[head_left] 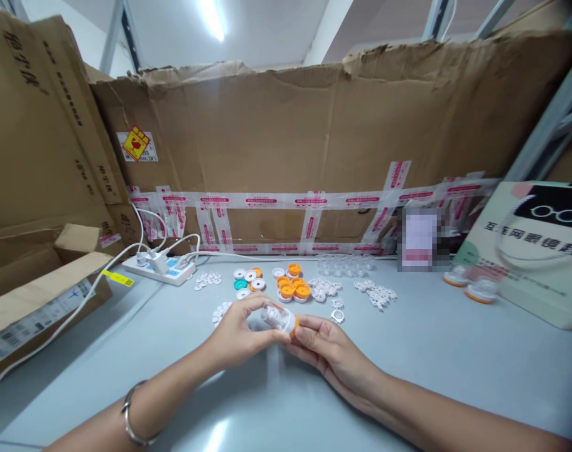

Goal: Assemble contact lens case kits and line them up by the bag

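Both hands meet over the grey table (431, 351) near its middle. My left hand (241, 336) pinches a small clear-and-white round plastic part with an orange base (280, 319) from the left. My right hand (326, 348) grips the same part from the right and below, fingers curled. Just beyond the hands lie orange caps (292, 287), white discs (248, 276), one teal disc (240, 284) and heaps of small white pieces (375, 294).
A white power strip (159, 269) with plugged cables lies at the back left. Cardboard boxes (36, 295) stand at the left and a taped cardboard wall (286, 157) runs behind. A printed box (535, 251) and two orange-based parts (478, 290) sit at the right.
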The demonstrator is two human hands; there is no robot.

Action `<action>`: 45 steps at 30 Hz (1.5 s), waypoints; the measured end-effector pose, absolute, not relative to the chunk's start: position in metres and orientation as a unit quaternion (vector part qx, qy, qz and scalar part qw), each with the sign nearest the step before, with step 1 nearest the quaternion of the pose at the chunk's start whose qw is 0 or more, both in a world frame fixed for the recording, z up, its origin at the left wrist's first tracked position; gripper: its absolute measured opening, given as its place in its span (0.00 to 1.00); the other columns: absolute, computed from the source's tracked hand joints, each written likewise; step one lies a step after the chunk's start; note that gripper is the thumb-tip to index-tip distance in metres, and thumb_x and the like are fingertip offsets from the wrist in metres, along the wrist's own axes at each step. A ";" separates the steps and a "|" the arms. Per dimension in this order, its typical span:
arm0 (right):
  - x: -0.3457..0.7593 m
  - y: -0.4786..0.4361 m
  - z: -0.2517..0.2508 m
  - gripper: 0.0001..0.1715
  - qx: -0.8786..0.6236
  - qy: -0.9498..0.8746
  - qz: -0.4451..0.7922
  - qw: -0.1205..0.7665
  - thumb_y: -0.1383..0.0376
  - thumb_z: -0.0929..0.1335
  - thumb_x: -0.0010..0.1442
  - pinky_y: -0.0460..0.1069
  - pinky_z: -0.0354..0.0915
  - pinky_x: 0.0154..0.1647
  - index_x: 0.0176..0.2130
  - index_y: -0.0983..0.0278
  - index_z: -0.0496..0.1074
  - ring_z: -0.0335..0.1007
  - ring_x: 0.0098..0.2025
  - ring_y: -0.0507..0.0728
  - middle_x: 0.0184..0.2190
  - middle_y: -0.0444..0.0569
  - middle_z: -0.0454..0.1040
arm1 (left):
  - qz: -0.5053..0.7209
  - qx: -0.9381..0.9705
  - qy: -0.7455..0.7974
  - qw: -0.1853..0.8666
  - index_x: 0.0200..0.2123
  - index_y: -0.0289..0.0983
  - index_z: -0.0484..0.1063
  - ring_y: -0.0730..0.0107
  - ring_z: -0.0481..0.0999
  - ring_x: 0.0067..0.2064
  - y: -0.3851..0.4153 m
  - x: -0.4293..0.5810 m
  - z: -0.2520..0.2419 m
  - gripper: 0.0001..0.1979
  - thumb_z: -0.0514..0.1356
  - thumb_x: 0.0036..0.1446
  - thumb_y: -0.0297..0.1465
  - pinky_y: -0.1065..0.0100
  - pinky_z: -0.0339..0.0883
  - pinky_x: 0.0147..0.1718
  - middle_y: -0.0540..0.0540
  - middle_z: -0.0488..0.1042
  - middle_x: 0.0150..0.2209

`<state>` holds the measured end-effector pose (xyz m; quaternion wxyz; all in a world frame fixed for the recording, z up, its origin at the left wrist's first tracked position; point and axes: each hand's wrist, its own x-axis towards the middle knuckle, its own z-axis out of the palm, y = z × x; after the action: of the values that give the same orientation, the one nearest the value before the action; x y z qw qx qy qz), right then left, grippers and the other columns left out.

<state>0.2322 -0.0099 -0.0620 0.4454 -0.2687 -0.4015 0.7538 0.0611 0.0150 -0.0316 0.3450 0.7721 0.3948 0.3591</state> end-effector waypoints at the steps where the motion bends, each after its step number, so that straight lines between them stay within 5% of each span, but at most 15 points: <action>1: 0.232 -0.010 -0.062 0.16 -0.272 -0.405 0.750 0.446 0.63 0.72 0.49 0.45 0.64 0.45 0.39 0.67 0.75 0.71 0.37 0.50 0.34 0.49 0.76 | 0.356 0.773 0.393 0.348 0.32 0.35 0.73 0.64 0.71 0.39 0.014 0.061 -0.031 0.12 0.66 0.42 0.31 0.66 0.60 0.43 0.47 0.73 0.34; 18: 0.232 -0.014 -0.056 0.14 -0.279 -0.406 0.771 0.404 0.60 0.71 0.50 0.47 0.65 0.44 0.34 0.69 0.75 0.72 0.35 0.51 0.29 0.50 0.77 | 0.323 0.788 0.402 0.337 0.28 0.34 0.72 0.68 0.70 0.33 0.013 0.056 -0.027 0.11 0.67 0.39 0.32 0.69 0.62 0.36 0.49 0.71 0.29; 30: 0.229 -0.010 -0.066 0.19 -0.316 -0.323 0.810 0.374 0.56 0.68 0.53 0.41 0.68 0.29 0.29 0.72 0.73 0.74 0.25 0.49 0.24 0.52 0.77 | 0.300 0.795 0.377 0.369 0.31 0.33 0.74 0.67 0.69 0.34 0.019 0.054 -0.028 0.14 0.67 0.38 0.33 0.68 0.61 0.36 0.48 0.71 0.30; 39: 0.228 -0.013 -0.064 0.21 -0.291 -0.311 0.846 0.320 0.56 0.67 0.54 0.42 0.67 0.32 0.32 0.75 0.73 0.75 0.28 0.51 0.26 0.55 0.77 | 0.275 0.830 0.306 0.376 0.33 0.34 0.74 0.69 0.70 0.34 0.023 0.044 -0.028 0.15 0.68 0.39 0.32 0.69 0.62 0.36 0.47 0.71 0.31; 45: 0.227 -0.012 -0.065 0.27 -0.326 -0.392 0.769 0.384 0.48 0.65 0.53 0.48 0.66 0.37 0.30 0.72 0.72 0.74 0.30 0.53 0.27 0.55 0.77 | 0.297 0.799 0.404 0.331 0.32 0.34 0.73 0.67 0.71 0.35 0.019 0.058 -0.030 0.12 0.65 0.42 0.32 0.69 0.63 0.36 0.47 0.73 0.31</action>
<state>0.2275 -0.0123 -0.0651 0.3844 -0.3262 -0.3924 0.7693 0.0577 0.0188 -0.0301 0.3305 0.7993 0.4044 0.2971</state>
